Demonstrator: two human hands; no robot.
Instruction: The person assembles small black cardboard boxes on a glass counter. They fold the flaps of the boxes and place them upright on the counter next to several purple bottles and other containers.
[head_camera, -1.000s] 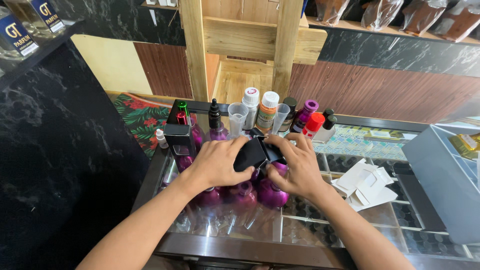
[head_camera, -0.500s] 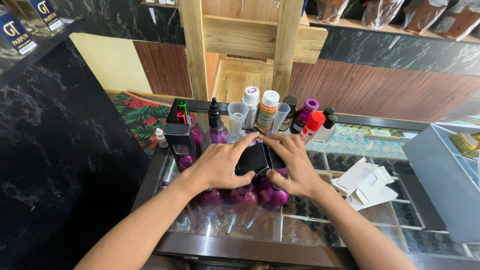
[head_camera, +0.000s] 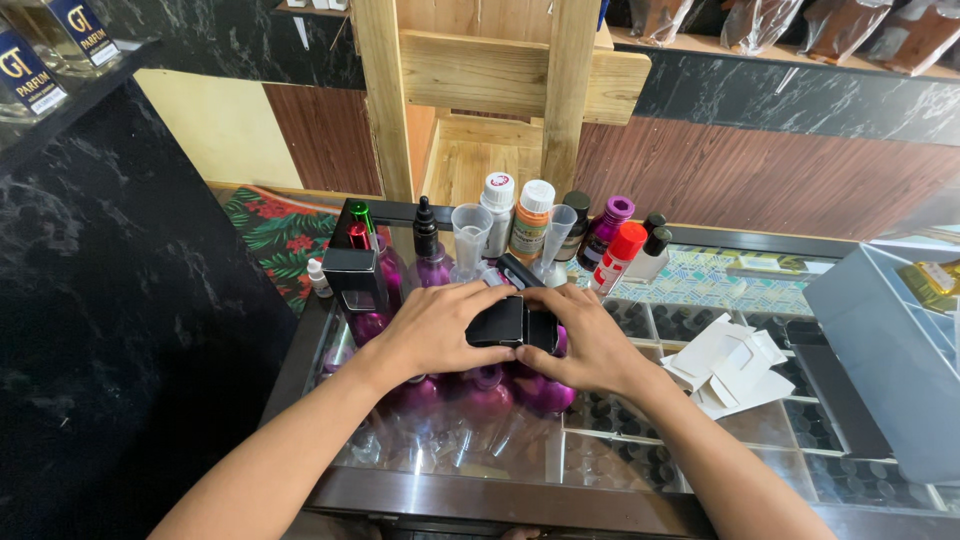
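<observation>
Glass counter (head_camera: 640, 470), wood post (head_camera: 385, 100), marble wall (head_camera: 90, 330) nr shelf.

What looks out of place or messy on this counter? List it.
Only the white flattened cartons: they lie loose and overlapping on the glass counter, right of the right hand. The bottles stand upright, with no spill. Both hands, the left hand included, close on a small black box.

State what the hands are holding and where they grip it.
Both hands hold a small black box above the glass counter: the left hand grips its left end, the right hand its right end, fingers over the top.
</observation>
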